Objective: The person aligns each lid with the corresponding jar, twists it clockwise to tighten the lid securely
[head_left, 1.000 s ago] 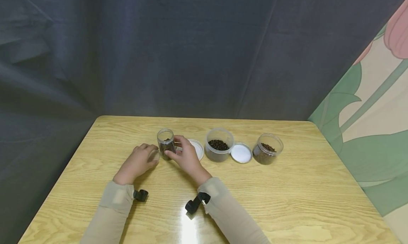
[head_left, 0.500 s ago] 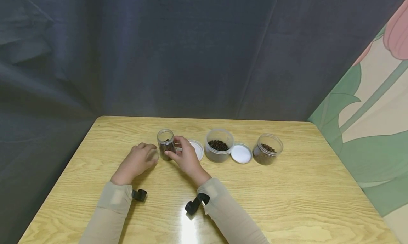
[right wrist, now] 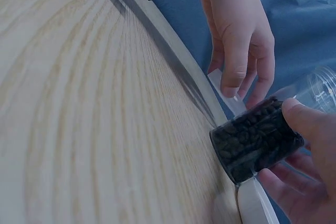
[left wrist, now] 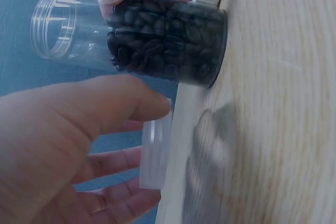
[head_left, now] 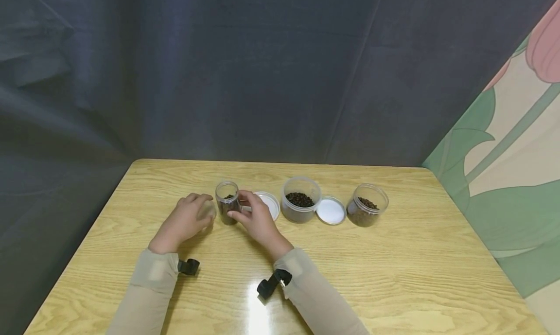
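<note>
A small clear jar (head_left: 228,208), part filled with dark beans that look like coffee beans, is upright at the left of the table. My right hand (head_left: 259,219) grips it from the right, thumb in front and fingers behind. Whether its base touches the wood, I cannot tell for sure. Just left of the jar, my left hand (head_left: 185,220) holds a translucent lid (left wrist: 156,153) between thumb and fingers, low over the table. In the right wrist view the same lid (right wrist: 227,92) shows beneath the left thumb. The jar's mouth is uncovered.
Right of the jar lies a white lid (head_left: 270,204), partly behind the right hand. Beyond it stand a wider tub (head_left: 301,213) of dark beans, a second white lid (head_left: 331,211) and an open jar (head_left: 363,213) of brown beans. A dark curtain (head_left: 280,82) hangs behind the table (head_left: 393,276).
My left hand has drifted a little left with the lid, away from the jar. The jar and right hand have shifted slightly toward the near side.
</note>
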`<action>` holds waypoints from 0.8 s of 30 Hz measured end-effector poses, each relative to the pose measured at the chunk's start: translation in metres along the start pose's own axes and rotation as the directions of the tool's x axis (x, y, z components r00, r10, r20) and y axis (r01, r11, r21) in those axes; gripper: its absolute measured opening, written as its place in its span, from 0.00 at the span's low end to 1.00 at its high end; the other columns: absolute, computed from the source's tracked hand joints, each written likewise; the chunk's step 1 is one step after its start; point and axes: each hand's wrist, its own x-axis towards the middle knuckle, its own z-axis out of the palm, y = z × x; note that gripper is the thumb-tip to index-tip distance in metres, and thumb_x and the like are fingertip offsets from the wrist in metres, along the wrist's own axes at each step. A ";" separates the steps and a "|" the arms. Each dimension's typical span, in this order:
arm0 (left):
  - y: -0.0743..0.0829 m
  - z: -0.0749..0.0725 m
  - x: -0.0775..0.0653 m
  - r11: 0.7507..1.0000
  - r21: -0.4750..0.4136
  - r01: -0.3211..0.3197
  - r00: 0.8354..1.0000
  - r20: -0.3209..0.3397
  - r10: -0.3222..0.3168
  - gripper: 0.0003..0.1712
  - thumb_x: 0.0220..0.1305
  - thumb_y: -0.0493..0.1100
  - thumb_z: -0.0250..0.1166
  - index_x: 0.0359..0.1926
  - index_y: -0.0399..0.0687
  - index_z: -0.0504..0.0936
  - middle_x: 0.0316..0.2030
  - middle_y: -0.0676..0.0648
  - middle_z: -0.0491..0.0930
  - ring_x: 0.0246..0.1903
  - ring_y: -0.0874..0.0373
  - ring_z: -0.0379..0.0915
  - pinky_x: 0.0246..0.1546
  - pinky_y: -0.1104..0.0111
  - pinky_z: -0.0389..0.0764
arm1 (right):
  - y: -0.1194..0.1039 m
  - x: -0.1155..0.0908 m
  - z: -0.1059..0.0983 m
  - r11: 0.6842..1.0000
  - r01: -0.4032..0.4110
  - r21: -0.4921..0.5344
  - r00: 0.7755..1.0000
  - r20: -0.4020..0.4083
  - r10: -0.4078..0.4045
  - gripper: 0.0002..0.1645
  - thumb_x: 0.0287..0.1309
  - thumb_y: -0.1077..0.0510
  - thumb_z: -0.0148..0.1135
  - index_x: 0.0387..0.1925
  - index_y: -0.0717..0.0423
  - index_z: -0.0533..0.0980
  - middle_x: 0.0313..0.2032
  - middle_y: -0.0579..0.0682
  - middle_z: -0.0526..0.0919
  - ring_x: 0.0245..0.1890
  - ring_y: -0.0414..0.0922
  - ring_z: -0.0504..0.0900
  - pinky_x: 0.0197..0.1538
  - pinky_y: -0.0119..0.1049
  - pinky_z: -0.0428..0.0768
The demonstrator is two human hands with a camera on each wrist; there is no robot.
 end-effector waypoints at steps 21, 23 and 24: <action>0.005 -0.009 -0.004 0.985 -0.165 -0.050 0.996 -0.077 0.037 0.29 0.69 0.40 0.64 0.69 0.40 0.72 0.65 0.28 0.68 0.63 0.28 0.64 0.60 0.34 0.69 | 0.005 -0.025 -0.011 0.992 0.037 0.117 0.996 0.080 -0.046 0.35 0.64 0.64 0.68 0.70 0.63 0.67 0.63 0.62 0.74 0.63 0.57 0.75 0.62 0.46 0.79; 0.005 -0.008 -0.003 0.983 -0.171 -0.060 0.996 -0.081 0.047 0.29 0.69 0.40 0.64 0.69 0.40 0.72 0.64 0.29 0.69 0.63 0.29 0.65 0.60 0.34 0.69 | 0.005 -0.027 -0.013 0.993 0.045 0.112 0.996 0.076 -0.054 0.35 0.63 0.62 0.68 0.70 0.61 0.68 0.63 0.60 0.74 0.62 0.55 0.76 0.61 0.42 0.79; 0.005 -0.007 -0.002 0.982 -0.175 -0.065 0.995 -0.083 0.051 0.29 0.69 0.40 0.65 0.68 0.40 0.72 0.64 0.29 0.69 0.63 0.29 0.65 0.60 0.34 0.69 | 0.005 -0.028 -0.014 0.993 0.048 0.105 0.996 0.074 -0.056 0.35 0.63 0.61 0.69 0.70 0.60 0.68 0.63 0.60 0.74 0.62 0.55 0.76 0.61 0.40 0.79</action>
